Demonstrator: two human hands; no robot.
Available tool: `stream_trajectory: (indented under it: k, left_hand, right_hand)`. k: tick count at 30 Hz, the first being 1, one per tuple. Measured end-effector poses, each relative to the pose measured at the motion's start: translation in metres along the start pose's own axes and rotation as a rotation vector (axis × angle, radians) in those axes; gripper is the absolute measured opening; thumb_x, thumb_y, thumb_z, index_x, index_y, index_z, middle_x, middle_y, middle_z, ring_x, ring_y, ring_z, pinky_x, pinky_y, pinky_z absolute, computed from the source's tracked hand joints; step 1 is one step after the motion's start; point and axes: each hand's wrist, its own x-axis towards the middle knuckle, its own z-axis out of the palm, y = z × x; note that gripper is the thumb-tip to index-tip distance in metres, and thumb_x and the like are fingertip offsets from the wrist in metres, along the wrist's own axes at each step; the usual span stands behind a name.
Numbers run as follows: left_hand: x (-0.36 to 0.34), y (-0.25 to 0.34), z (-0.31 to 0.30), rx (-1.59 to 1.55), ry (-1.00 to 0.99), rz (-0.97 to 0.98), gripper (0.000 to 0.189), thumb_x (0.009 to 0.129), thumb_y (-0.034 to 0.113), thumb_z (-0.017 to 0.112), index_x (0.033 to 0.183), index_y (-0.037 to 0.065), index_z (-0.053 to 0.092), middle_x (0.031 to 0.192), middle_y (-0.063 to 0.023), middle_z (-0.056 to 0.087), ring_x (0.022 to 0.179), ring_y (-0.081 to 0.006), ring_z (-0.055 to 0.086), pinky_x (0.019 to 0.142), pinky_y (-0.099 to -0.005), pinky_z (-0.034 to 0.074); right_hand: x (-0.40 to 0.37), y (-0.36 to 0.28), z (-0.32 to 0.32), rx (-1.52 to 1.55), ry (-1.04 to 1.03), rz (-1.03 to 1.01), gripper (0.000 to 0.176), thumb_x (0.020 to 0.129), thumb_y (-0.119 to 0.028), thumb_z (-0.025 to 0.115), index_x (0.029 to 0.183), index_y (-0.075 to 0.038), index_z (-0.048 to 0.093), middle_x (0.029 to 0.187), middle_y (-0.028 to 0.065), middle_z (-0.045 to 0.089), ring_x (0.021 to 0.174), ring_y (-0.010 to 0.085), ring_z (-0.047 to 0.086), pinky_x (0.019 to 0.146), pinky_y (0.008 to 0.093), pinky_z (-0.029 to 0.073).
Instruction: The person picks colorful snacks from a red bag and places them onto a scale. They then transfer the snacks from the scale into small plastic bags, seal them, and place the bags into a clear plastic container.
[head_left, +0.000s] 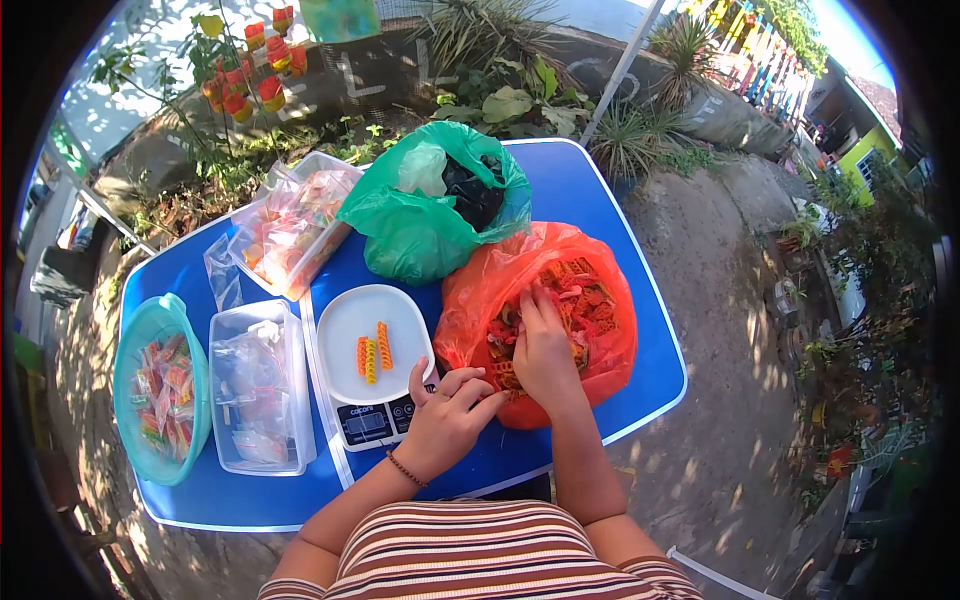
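Note:
My right hand (545, 355) reaches into an orange-red plastic bag (460, 315) on the right of the table. Its fingers are stretched out among red and orange spiral snack pieces (595, 305), and the fingertips are partly hidden. My left hand (450, 420) is at the bag's near left edge, fingers bent and apart, with no object visible in it. Beside that hand is a kitchen scale (368, 422) carrying a white square plate (340, 310). On the plate lie a few spiral snack pieces (371, 358), orange and yellow.
A green plastic bag (410, 235) with a black bag inside stands behind the scale. To the left are a container of filled packets (290, 230), a clear box (305, 440) of plastic bags and a turquoise basket (203, 400) of small packed snacks. The blue table (645, 330) has white edging.

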Motion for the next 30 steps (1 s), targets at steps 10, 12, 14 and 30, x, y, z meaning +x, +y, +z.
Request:
stream_trajectory:
  k: [10,12,14,30]
  left_hand:
    - [-0.001,-0.001,-0.002,-0.030,0.016,-0.003,0.026,0.083,0.007,0.069,0.101,0.024,0.078,0.095,0.0073,0.066,0.114,-0.0138,0.061,0.120,-0.0603,0.010]
    - [0.000,0.000,-0.001,-0.039,0.022,-0.003,0.027,0.083,0.006,0.069,0.101,0.024,0.078,0.095,0.0072,0.065,0.114,-0.0139,0.062,0.120,-0.0604,0.011]
    - [0.002,0.000,0.000,-0.042,0.023,0.000,0.027,0.083,0.006,0.069,0.101,0.024,0.078,0.095,0.0072,0.065,0.114,-0.0139,0.062,0.119,-0.0605,0.011]
    - [0.006,0.005,0.001,-0.030,0.053,0.006,0.026,0.083,0.008,0.070,0.100,0.025,0.078,0.094,0.0074,0.065,0.112,-0.0139,0.062,0.118,-0.0596,0.013]
  right_hand:
    - [0.017,0.061,-0.060,-0.079,0.089,0.278,0.040,0.088,0.004,0.051,0.126,0.006,0.063,0.105,0.0305,0.069,0.100,0.0457,0.068,0.090,0.0504,0.054]
    - [0.022,0.075,-0.059,-0.184,0.040,0.303,0.041,0.088,0.003,0.052,0.127,0.003,0.063,0.097,0.0296,0.069,0.091,0.0458,0.069,0.083,0.0515,0.055]
    - [0.030,0.081,-0.058,-0.230,0.001,0.221,0.042,0.087,0.002,0.053,0.128,0.001,0.063,0.091,0.0291,0.069,0.084,0.0464,0.069,0.077,0.0523,0.055]
    - [0.073,0.097,-0.007,-0.442,-0.241,0.272,0.042,0.093,-0.024,0.063,0.130,-0.005,0.062,0.141,0.0166,0.056,0.135,0.0404,0.049,0.112,0.0601,0.039]
